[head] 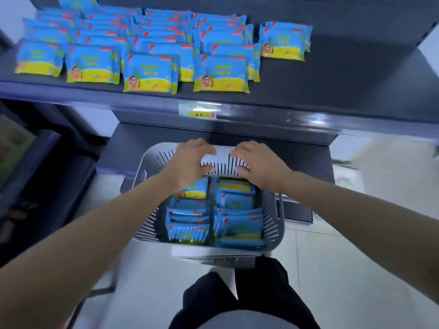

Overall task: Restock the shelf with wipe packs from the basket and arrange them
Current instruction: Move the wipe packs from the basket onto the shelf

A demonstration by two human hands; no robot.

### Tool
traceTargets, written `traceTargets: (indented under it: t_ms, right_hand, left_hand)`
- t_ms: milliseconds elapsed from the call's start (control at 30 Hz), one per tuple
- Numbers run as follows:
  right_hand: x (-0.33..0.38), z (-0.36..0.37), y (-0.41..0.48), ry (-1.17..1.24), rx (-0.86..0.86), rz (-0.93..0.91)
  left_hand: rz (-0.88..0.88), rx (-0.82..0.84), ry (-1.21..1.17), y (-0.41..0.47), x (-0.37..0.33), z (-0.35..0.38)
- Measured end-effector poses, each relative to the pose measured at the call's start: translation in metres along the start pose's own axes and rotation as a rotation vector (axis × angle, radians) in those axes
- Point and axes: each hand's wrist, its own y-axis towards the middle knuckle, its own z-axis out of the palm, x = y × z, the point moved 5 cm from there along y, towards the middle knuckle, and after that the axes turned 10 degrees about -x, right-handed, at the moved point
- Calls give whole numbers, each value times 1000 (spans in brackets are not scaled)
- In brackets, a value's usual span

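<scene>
Dark shelf (332, 74) above pale tiled floor (356, 269), slatted basket (273, 224) below.

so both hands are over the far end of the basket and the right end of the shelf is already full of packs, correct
Not quite. The head view shows both hands, left hand and right hand, over the far end of the basket, but the right end of the shelf is bare; the wipe packs fill its left and middle.

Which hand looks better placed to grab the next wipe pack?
Left. The left hand hovers right over the top pack in the basket; the right hand sits at the far rim.
</scene>
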Motion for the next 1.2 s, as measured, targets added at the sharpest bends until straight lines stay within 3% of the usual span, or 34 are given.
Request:
traceTargets:
  t_ms: [233, 600, 800, 1067, 1200]
  right_hand:
    - [16, 105, -53, -128, 624, 44]
    - [-3, 152, -80, -253, 808, 228]
    - [-9, 136, -62, -52, 760, 301]
    - [-18, 96, -33, 11, 494, 348]
    - [-14, 73, -23, 7, 387, 326]
  left_hand:
    - [-145, 415, 18, -66, 48, 75]
    - [-238, 676, 130, -95, 87, 126]
    - [-135, 821, 279, -97, 92, 141]
    - [-6, 981, 391, -99, 80, 149]
    - [-63, 955, 320, -99, 78, 139]
